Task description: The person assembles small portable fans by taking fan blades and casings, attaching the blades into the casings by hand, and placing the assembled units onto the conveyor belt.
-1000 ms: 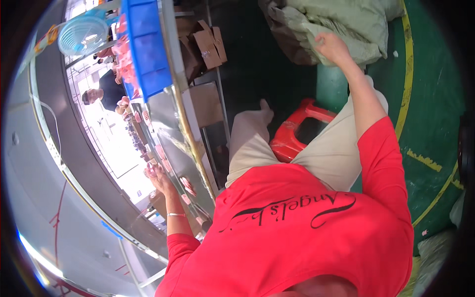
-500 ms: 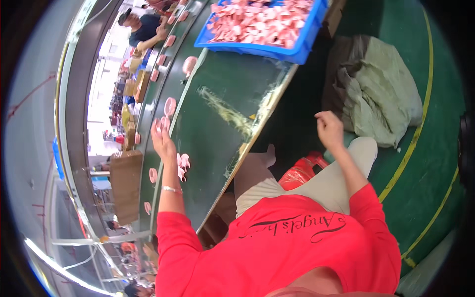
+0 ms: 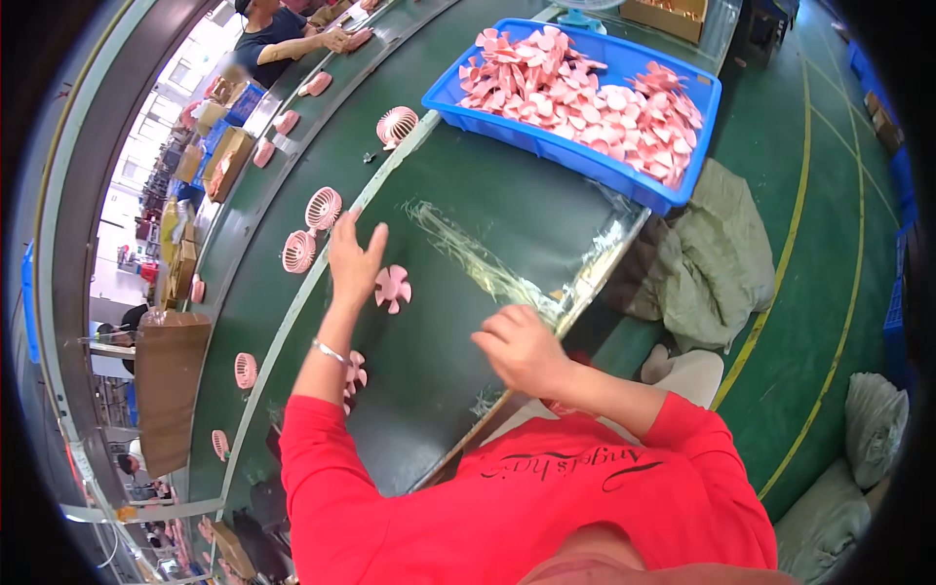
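My left hand [image 3: 356, 255] hovers by the pale strip between the green tabletop and the belt, thumb and fingers apart, with nothing seen in it. Just past its fingertips, two round pink fan grilles, an upper one [image 3: 323, 208] and a lower one [image 3: 298, 252], touch on the belt. Beside the thumb a pink fan blade [image 3: 393, 290] lies on the tabletop; more pink blades [image 3: 355, 370] are partly covered by my left forearm. My right hand [image 3: 526, 353] is at the table's near edge, fingers curled closed; whatever they may hold is hidden.
A blue bin [image 3: 561, 152] heaped with pink fan blades stands at the table's far end. Further pink grilles [image 3: 397, 127] sit along the belt. Across it, a person [image 3: 283, 44] handles a pink piece. A sack [image 3: 726, 258] lies on the floor at right.
My right hand has come from beside the table, above my lap, to the table's near edge. My left hand has drawn back from the pink grilles. The view has shifted, showing more of the bin.
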Demonstrator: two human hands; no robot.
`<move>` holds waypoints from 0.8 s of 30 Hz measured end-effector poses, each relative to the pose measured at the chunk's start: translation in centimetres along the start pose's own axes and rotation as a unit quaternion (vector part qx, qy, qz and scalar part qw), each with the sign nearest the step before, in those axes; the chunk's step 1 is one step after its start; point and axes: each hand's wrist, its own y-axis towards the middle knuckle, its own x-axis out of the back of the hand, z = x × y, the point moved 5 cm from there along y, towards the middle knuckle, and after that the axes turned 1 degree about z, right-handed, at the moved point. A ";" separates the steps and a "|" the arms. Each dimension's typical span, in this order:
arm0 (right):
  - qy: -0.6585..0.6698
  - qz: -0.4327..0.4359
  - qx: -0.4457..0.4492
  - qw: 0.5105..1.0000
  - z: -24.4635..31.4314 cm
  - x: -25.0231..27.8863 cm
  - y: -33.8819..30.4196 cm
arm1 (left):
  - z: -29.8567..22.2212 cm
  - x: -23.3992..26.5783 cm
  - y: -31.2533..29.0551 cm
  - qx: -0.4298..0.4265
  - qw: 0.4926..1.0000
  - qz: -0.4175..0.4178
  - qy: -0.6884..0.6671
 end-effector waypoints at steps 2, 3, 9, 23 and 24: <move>0.011 0.046 0.023 0.999 -0.1 -3.5 3.5 | 1.7 -0.1 4.0 -0.031 0.997 -0.026 0.069; 0.010 0.055 0.033 0.998 -0.4 -5.5 5.4 | 2.6 -0.9 6.3 -0.030 0.998 -0.018 0.050; -0.008 0.096 0.027 0.995 -2.7 -14.8 10.5 | 2.1 -6.8 18.1 -0.010 0.999 0.024 0.036; 0.128 0.168 -0.018 0.977 -4.4 -14.2 12.6 | 4.5 -13.4 26.8 0.082 0.989 0.079 0.095; 0.116 0.165 -0.021 0.979 -4.6 -14.1 12.5 | 5.9 -11.9 25.6 0.075 0.989 0.092 0.089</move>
